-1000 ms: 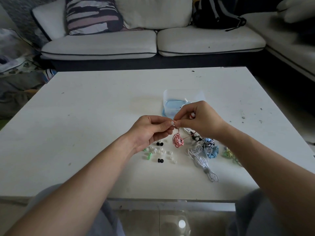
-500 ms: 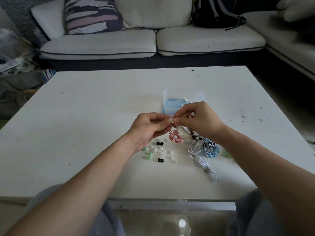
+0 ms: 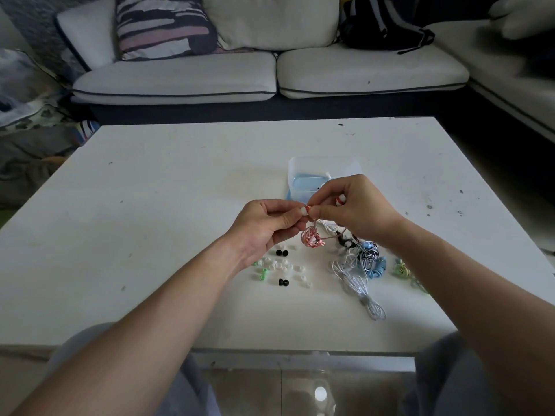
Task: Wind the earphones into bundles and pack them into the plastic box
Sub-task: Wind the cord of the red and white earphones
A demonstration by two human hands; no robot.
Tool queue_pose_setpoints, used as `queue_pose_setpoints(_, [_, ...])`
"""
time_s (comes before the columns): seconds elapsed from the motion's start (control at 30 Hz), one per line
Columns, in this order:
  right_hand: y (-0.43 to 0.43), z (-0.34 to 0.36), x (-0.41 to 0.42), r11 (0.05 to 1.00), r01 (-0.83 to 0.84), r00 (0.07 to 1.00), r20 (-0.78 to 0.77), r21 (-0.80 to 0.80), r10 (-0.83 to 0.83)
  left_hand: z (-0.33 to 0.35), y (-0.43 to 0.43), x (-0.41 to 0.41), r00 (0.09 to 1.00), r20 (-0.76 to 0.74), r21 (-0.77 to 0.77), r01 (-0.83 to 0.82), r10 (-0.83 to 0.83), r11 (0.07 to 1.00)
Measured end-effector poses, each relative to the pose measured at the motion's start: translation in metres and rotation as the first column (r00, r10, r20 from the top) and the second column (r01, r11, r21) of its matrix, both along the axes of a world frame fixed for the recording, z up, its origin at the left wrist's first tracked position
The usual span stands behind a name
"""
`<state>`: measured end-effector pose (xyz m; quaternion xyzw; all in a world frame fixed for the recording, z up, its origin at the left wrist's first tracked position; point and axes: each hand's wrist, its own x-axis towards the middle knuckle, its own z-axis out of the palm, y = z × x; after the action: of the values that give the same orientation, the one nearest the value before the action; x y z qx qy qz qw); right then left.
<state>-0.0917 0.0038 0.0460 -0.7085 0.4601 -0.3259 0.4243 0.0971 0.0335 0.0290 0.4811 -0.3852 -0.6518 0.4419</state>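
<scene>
Pink cord (image 3: 310, 239) rode up a little, closer under hands than a second before. White bud (image 3: 305, 210) showed more between fingertips. Likely meant winding was almost done, packing not yet.
Left hand (image 3: 267, 226) pinched bud, right hand (image 3: 357, 208) pinched pink cord just beside it, middle of frame, above surface (image 3: 150, 205).
Cord looked thin, a small messy ball, one strand going right. Box (image 3: 324, 168) sat just behind hands.
</scene>
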Motion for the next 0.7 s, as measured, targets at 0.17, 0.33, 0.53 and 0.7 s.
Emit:
queue_pose_setpoints(0.17, [0.0, -0.0008, 0.0002, 0.999, 0.052, 0.992, 0.116, 0.008, -0.052, 0.0062, -0.0023, -0.0021, 0.998, -0.034, -0.038, -0.051, 0.049, 0.998])
queue_pose_setpoints(0.33, [0.0011, 0.0016, 0.001, 0.995, 0.094, 0.982, 0.164, -0.018, -0.09, 0.0081, -0.0029, -0.0042, 0.993, -0.092, -0.054, -0.074, 0.069, 0.996])
queue_pose_setpoints(0.53, [0.0011, 0.0024, 0.0002, 0.996, 0.086, 0.98, 0.181, -0.01, -0.083, 0.008, -0.0046, -0.0035, 0.991, -0.122, -0.06, -0.065, 0.058, 0.996])
queue_pose_setpoints(0.7, [0.0028, 0.0034, 0.0014, 0.996, 0.082, 0.981, 0.177, -0.032, -0.075, 0.0084, -0.0041, -0.0028, 0.993, -0.116, -0.069, -0.045, 0.037, 0.997])
